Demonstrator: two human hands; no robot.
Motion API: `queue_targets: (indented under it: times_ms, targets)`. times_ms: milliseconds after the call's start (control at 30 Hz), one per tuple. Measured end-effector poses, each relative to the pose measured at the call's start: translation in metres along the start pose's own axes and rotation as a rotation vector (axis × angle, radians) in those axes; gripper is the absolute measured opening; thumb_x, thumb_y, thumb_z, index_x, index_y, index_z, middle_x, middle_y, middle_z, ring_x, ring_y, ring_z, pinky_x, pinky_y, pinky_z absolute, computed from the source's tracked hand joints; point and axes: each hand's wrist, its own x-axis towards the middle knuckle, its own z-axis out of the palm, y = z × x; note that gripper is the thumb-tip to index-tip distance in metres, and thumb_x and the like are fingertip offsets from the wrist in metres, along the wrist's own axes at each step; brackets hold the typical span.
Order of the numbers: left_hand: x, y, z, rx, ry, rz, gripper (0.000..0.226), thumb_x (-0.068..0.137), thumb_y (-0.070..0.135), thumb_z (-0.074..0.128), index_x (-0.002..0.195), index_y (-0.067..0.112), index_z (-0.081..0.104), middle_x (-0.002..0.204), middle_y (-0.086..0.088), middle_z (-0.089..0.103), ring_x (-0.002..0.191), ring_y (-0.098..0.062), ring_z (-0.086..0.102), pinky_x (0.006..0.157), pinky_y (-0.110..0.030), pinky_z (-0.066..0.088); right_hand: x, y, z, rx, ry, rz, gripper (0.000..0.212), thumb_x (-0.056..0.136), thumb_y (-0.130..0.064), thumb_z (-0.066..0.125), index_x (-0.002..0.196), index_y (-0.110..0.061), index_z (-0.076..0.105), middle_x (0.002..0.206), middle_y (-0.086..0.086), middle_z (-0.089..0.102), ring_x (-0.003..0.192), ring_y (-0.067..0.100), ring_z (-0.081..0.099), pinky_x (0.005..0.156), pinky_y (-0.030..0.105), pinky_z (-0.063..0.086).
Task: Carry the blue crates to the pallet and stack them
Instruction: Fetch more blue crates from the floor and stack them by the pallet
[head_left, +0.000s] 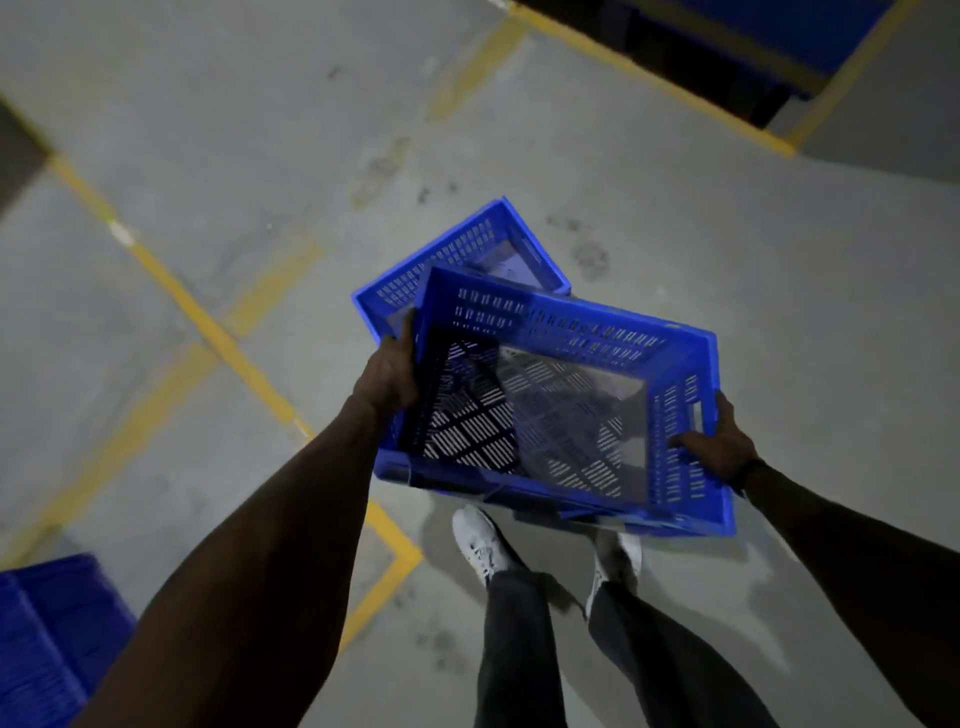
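Both arms reach forward and down, bare to the wrists. The left hand (388, 370), at about 10 o'clock from frame centre, curls its fingers over a rim. The right hand (719, 441), near 4 o'clock, grips with its thumb pointing toward 9 o'clock, a dark band at the wrist.

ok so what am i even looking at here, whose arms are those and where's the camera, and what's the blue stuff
There is no machine here: the arms belong to a person, and the one picture comes from a camera worn on their head, looking down. That is why you see their legs and white shoes below. The left hand grips one end of a blue crate and the right hand grips the other end, so it is carried in the air. A second blue crate shows just beyond it; I cannot tell whether it is carried too or lies on the floor. The grey floor has yellow painted lines. More blue crates sit at the lower left.
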Motion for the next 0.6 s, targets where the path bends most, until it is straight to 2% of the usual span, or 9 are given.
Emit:
queue_targets:
  times_ms: [100, 167, 233, 333, 433, 533, 600]
  targets:
    - [-0.048, 0.009, -0.063, 0.017, 0.064, -0.035, 0.112, 0.083, 0.034, 0.078, 0.161, 0.019, 0.000, 0.120, -0.031, 0.049, 0.095, -0.048, 0.059, 0.077, -0.050, 0.052, -0.047, -0.043, -0.018, -0.005, -0.033, -0.046, 0.102, 0.083, -0.005, 0.078, 0.159, -0.018, 0.011, 0.151, 0.017, 0.042, 0.118, 0.043, 0.057, 0.086, 0.045, 0.050]
    - [-0.074, 0.013, -0.091, -0.013, 0.093, -0.097, 0.105, 0.086, 0.034, 0.074, 0.161, 0.024, 0.001, 0.120, -0.028, 0.048, 0.096, -0.048, 0.059, 0.077, -0.048, 0.050, -0.070, -0.073, -0.029, -0.034, -0.043, -0.066, 0.101, 0.083, -0.008, 0.078, 0.159, -0.018, 0.013, 0.150, 0.016, 0.044, 0.107, 0.036, 0.059, 0.088, 0.042, 0.048]
    - [-0.112, 0.014, -0.124, -0.025, 0.149, -0.157, 0.097, 0.090, 0.039, 0.069, 0.161, 0.026, 0.003, 0.118, -0.027, 0.050, 0.095, -0.048, 0.060, 0.075, -0.046, 0.048, -0.101, -0.111, -0.038, -0.104, -0.068, -0.116, 0.104, 0.080, -0.016, 0.082, 0.160, -0.019, 0.015, 0.156, 0.011, 0.039, 0.119, 0.036, 0.056, 0.093, 0.037, 0.045]
    - [-0.167, -0.003, -0.158, 0.010, 0.194, -0.267, 0.092, 0.091, 0.033, 0.064, 0.161, 0.023, 0.004, 0.118, -0.028, 0.052, 0.101, -0.050, 0.060, 0.074, -0.046, 0.043, -0.138, -0.169, -0.053, -0.201, -0.107, -0.223, 0.107, 0.076, -0.025, 0.083, 0.160, -0.020, 0.016, 0.161, 0.007, 0.032, 0.141, 0.034, 0.040, 0.109, 0.039, 0.038]
    - [-0.218, -0.029, -0.181, -0.012, 0.224, -0.399, 0.093, 0.087, 0.025, 0.066, 0.160, 0.022, 0.008, 0.117, -0.030, 0.055, 0.103, -0.052, 0.059, 0.078, -0.051, 0.046, -0.169, -0.226, -0.057, -0.328, -0.168, -0.354, 0.105, 0.074, -0.036, 0.077, 0.159, -0.020, 0.018, 0.160, 0.007, 0.033, 0.143, 0.033, 0.039, 0.110, 0.035, 0.035]
    - [-0.265, -0.056, -0.200, -0.043, 0.255, -0.512, 0.097, 0.083, 0.020, 0.068, 0.159, 0.020, 0.009, 0.117, -0.030, 0.057, 0.104, -0.050, 0.060, 0.078, -0.052, 0.049, -0.203, -0.289, -0.051, -0.467, -0.205, -0.461, 0.099, 0.074, -0.033, 0.070, 0.159, -0.024, 0.020, 0.154, 0.011, 0.044, 0.136, 0.035, 0.046, 0.106, 0.033, 0.039]
    - [-0.294, -0.074, -0.210, -0.072, 0.295, -0.564, 0.095, 0.082, 0.019, 0.068, 0.159, 0.018, 0.012, 0.116, -0.030, 0.059, 0.104, -0.049, 0.061, 0.077, -0.050, 0.049, -0.222, -0.332, -0.041, -0.576, -0.203, -0.570, 0.101, 0.064, -0.037, 0.057, 0.158, -0.021, 0.024, 0.152, 0.012, 0.046, 0.135, 0.035, 0.048, 0.107, 0.032, 0.038]
